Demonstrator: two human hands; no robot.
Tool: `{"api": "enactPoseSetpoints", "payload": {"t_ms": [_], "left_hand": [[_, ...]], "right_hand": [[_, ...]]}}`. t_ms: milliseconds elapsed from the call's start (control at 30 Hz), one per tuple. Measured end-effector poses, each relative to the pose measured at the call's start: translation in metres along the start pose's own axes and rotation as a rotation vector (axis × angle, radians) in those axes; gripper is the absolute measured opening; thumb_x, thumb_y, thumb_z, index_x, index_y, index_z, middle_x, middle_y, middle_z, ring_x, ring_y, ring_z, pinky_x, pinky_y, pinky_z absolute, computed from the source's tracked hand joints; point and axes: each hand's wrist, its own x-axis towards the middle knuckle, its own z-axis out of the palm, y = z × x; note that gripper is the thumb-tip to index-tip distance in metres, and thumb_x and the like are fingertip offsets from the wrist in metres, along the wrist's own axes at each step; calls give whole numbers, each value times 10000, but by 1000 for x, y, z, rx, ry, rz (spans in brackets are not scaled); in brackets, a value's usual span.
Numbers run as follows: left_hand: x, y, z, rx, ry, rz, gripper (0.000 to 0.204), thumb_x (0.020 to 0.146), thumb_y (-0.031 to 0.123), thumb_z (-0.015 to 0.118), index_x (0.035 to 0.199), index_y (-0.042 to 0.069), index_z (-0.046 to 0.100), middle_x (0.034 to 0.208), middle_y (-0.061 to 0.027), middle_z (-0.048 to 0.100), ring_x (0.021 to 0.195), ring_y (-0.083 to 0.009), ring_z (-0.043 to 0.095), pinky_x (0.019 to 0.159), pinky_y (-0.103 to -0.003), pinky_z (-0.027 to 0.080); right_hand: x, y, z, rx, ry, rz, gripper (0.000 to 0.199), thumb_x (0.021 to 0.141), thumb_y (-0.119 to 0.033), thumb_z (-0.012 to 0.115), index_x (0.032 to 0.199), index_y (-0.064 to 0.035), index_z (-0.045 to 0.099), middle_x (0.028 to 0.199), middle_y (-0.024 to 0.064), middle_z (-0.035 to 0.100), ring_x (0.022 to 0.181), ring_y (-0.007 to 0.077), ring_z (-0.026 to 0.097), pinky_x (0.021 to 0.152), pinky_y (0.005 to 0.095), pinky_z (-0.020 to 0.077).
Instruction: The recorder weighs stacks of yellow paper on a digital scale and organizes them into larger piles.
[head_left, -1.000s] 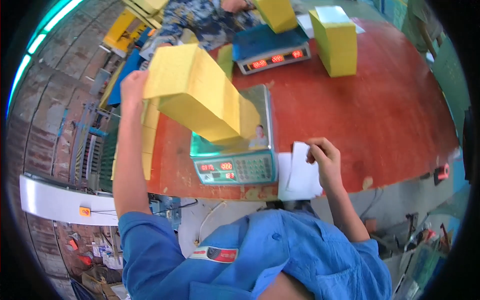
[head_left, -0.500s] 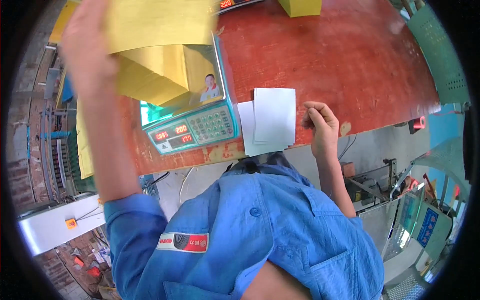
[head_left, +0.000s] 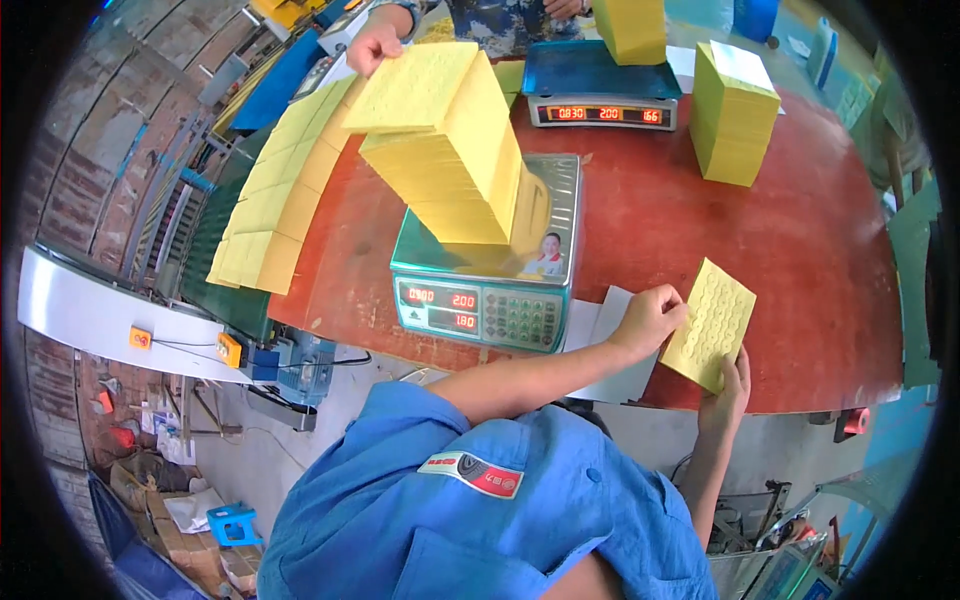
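The left hand and the right hand are both closing around a small yellow pad at the near edge of the red table. The left fingers are curling over the pad's near-left corner, and the right fingers are wrapping its lower edge from beneath, so the pad is tilting up between them. Just left of the left fingers, white paper sheets are lying on the table beside a green scale. A tall stack of yellow pads is leaning on that scale, well beyond the fingers. Another person's hand is touching the stack's top far corner.
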Motion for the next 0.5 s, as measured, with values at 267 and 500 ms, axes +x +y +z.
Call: {"api": "enactPoseSetpoints", "payload": {"t_ms": [267,500], "left_hand": [[-38,18,-56,-202,-161,-83,157,1003,193,547,1034,43,517,813,-47,615,637,-91,598,528,-239,480],[-120,-9,-150,-211,139,-170,154,999,178,547,987,30,585,851,-48,637,663,-88,607,584,-228,502]], "right_hand": [[-2,13,-30,-591,95,-239,458,926,2,492,1379,56,442,1314,155,542,1190,244,546,992,331,435],[5,1,2,-1017,64,-723,366,953,-24,522,1315,28,517,1312,146,548,1185,224,539,1001,361,434]]}}
